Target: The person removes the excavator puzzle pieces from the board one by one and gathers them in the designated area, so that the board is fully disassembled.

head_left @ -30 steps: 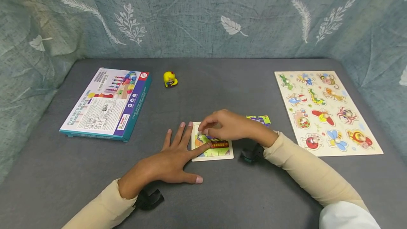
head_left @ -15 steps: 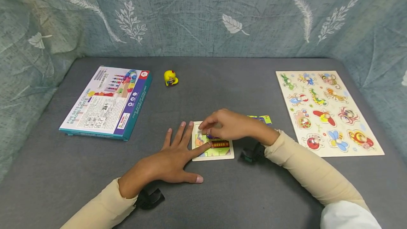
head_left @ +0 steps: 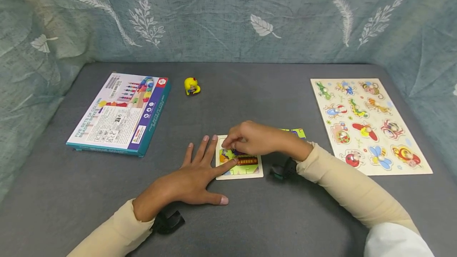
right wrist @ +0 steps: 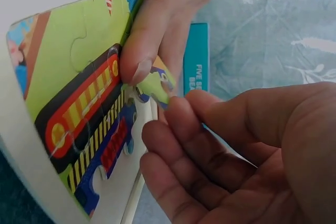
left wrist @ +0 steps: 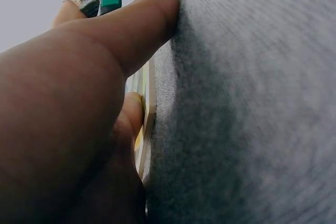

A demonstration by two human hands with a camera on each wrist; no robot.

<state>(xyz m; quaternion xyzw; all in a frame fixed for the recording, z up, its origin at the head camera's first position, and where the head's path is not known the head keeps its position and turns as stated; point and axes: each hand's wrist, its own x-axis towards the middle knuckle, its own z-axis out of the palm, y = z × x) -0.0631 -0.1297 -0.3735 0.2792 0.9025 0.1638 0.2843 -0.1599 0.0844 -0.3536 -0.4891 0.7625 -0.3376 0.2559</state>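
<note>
A small jigsaw puzzle board [head_left: 240,176] with a pale frame and a red-and-yellow vehicle track picture lies between the hands. My left hand [head_left: 191,181] is spread with straight fingers, its index fingertip resting on the picture and its thumb on the table. My right hand [head_left: 250,140] bends over the board's upper part. In the right wrist view its thumb and index finger pinch the edge of a small green-and-orange puzzle piece [right wrist: 156,83], beside the left index fingertip. Bare pale board shows next to the fitted pieces. From the head, the right hand hides much of this piece.
More puzzle pieces [head_left: 299,132] lie beyond the right wrist. A flat toy box [head_left: 118,118] sits at the left, and a yellow-haired figurine [head_left: 191,86] stands farther back. At the right is a wooden insect peg board [head_left: 367,130]. A patterned curtain [head_left: 228,19] hangs behind.
The right fingers shift slightly at the board's upper left. My left hand keeps its place with the index fingertip on the picture. The head view has tilted a little.
</note>
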